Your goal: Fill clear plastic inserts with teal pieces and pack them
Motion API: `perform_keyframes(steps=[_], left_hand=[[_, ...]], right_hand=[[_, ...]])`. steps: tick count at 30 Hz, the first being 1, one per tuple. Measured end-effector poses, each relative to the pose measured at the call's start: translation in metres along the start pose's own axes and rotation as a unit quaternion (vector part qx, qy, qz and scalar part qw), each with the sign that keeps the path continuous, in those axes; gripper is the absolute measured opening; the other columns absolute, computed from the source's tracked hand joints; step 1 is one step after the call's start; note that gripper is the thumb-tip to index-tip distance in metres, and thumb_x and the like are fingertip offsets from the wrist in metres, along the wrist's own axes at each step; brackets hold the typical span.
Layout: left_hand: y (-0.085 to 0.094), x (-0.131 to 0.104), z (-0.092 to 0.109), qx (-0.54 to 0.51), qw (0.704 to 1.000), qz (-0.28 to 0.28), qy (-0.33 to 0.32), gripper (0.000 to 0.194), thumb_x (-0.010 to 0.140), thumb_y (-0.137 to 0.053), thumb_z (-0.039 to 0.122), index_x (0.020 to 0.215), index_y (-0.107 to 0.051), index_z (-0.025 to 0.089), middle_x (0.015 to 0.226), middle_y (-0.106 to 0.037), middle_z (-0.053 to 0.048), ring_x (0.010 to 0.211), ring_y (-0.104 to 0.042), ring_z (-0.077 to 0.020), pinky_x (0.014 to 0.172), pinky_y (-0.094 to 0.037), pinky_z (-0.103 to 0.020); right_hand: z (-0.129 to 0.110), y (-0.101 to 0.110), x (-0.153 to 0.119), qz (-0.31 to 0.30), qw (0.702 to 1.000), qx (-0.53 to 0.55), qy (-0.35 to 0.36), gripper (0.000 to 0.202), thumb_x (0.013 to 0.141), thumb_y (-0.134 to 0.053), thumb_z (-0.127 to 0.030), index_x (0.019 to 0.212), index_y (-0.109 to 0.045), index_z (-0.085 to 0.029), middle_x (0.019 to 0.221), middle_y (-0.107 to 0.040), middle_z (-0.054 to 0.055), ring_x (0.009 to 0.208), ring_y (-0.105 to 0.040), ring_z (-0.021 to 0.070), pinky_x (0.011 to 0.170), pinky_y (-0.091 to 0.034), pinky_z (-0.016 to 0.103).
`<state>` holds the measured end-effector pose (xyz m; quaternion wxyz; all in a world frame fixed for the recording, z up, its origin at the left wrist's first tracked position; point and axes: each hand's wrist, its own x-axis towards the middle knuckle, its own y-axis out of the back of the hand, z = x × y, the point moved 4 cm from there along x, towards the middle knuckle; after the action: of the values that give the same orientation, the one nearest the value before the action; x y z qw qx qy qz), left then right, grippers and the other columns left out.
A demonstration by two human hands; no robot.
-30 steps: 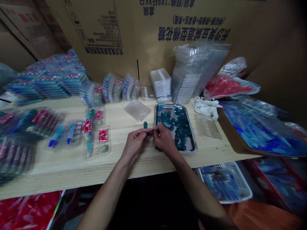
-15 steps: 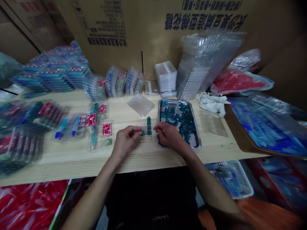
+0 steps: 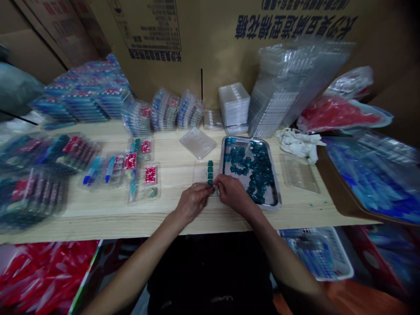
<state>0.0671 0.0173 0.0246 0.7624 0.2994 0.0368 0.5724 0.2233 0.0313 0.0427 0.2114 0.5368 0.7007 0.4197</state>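
A shallow clear plastic tray [image 3: 199, 169] lies on the table in front of me, with a short column of small dark-teal blocks [image 3: 210, 169] along its right part. My left hand [image 3: 194, 202] is pinched at the lower end of that column, on a teal block mostly hidden by the fingertips. Close beside it, my right hand [image 3: 232, 190] has its thumb and finger closed; anything in them is too small to make out. A metal tray [image 3: 278, 192] to the right, partly under the right hand, holds many loose teal pieces [image 3: 259, 168].
Another clear tray [image 3: 198, 143] lies behind, and one [image 3: 300, 173] lies right. Stacks of clear trays [image 3: 234, 107] stand against the cardboard box [image 3: 210, 39]. White gloves [image 3: 300, 144] rest beside the box of blue packets [image 3: 370, 175]. Filled packs [image 3: 151, 175] cover the left.
My left hand has moved right, from the tray's left part to the column's lower end, bringing its teal block. My right hand stays close by, fingertips now almost meeting the left's. The view has shifted slightly.
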Motion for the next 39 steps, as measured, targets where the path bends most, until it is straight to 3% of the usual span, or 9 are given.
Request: perform_keyframes(steps=[5, 9, 13, 19, 24, 29, 35, 39], left_hand=[[0.004, 0.0, 0.0, 0.006, 0.998, 0.059, 0.019, 0.019, 0.085, -0.065, 0.022, 0.1, -0.076, 0.026, 0.102, -0.07, -0.009, 0.094, -0.066, -0.0212, 0.085, -0.051, -0.033], [0.0, -0.002, -0.001, 0.061, 0.997, 0.032, -0.018, 0.02, 0.09, -0.057, 0.022, 0.094, -0.076, 0.025, 0.101, -0.071, -0.01, 0.092, -0.067, -0.0199, 0.08, -0.053, -0.03], [-0.004, -0.006, -0.004, 0.148, 0.988, 0.009, -0.044, 0.026, 0.09, -0.056, 0.016, 0.105, -0.075, 0.025, 0.114, -0.07, -0.011, 0.1, -0.067, -0.0219, 0.085, -0.055, -0.033], [-0.008, -0.014, 0.001, 0.294, 0.945, -0.033, -0.143, 0.036, 0.091, -0.046, 0.008, 0.121, -0.064, 0.017, 0.116, -0.07, -0.013, 0.099, -0.068, -0.0225, 0.078, -0.061, -0.035], [-0.002, -0.027, 0.008, 0.311, 0.935, -0.021, -0.167, 0.037, 0.089, -0.044, 0.003, 0.12, -0.059, 0.017, 0.117, -0.069, -0.011, 0.106, -0.067, -0.0196, 0.085, -0.06, -0.03], [0.002, -0.044, 0.014, 0.34, 0.926, -0.041, -0.157, 0.026, 0.091, -0.044, 0.006, 0.108, -0.061, 0.016, 0.11, -0.067, -0.012, 0.093, -0.068, -0.019, 0.072, -0.061, -0.029], [0.005, -0.058, 0.021, 0.327, 0.93, -0.053, -0.16, 0.021, 0.093, -0.044, 0.007, 0.089, -0.062, 0.016, 0.085, -0.064, -0.008, 0.083, -0.065, -0.0177, 0.073, -0.06, -0.028], [0.008, -0.069, 0.027, 0.304, 0.935, -0.052, -0.174, 0.028, 0.093, -0.045, 0.008, 0.113, -0.063, 0.014, 0.101, -0.068, -0.011, 0.096, -0.067, -0.0199, 0.082, -0.06, -0.032]], right_hand=[[0.002, -0.002, 0.0, 0.002, 1.0, 0.013, 0.001, 0.026, 0.081, -0.044, -0.003, 0.09, -0.062, -0.019, 0.087, -0.071, 0.006, 0.084, -0.066, 0.02, 0.077, -0.044, 0.028], [0.006, -0.001, 0.0, 0.006, 0.999, 0.032, -0.003, 0.025, 0.082, -0.044, -0.004, 0.089, -0.062, -0.019, 0.086, -0.071, 0.005, 0.082, -0.067, 0.0195, 0.075, -0.044, 0.028], [0.008, -0.002, 0.001, 0.009, 0.999, 0.045, -0.002, 0.024, 0.083, -0.044, -0.005, 0.088, -0.063, -0.019, 0.086, -0.071, 0.005, 0.081, -0.066, 0.0191, 0.075, -0.044, 0.027], [0.005, -0.003, 0.002, -0.01, 0.999, 0.029, -0.011, 0.024, 0.085, -0.043, -0.005, 0.094, -0.062, -0.016, 0.09, -0.071, 0.006, 0.085, -0.064, 0.018, 0.079, -0.043, 0.027], [-0.017, -0.005, 0.012, -0.041, 0.997, -0.051, 0.049, 0.034, 0.084, -0.046, -0.006, 0.115, -0.06, -0.013, 0.107, -0.066, 0.011, 0.103, -0.057, 0.0226, 0.089, -0.041, 0.033], [-0.045, -0.01, 0.025, -0.123, 0.972, -0.184, 0.081, 0.022, 0.085, -0.056, -0.021, 0.103, -0.065, -0.013, 0.107, -0.062, 0.016, 0.104, -0.054, 0.0312, 0.087, -0.039, 0.041], [-0.079, -0.018, 0.027, -0.187, 0.942, -0.266, 0.086, 0.026, 0.086, -0.054, -0.018, 0.105, -0.067, -0.006, 0.109, -0.065, 0.023, 0.107, -0.058, 0.0332, 0.098, -0.033, 0.049], [-0.082, -0.016, 0.039, -0.23, 0.948, -0.209, 0.068, 0.026, 0.078, -0.063, -0.017, 0.102, -0.069, -0.008, 0.103, -0.07, 0.02, 0.097, -0.064, 0.0293, 0.091, -0.041, 0.042]])
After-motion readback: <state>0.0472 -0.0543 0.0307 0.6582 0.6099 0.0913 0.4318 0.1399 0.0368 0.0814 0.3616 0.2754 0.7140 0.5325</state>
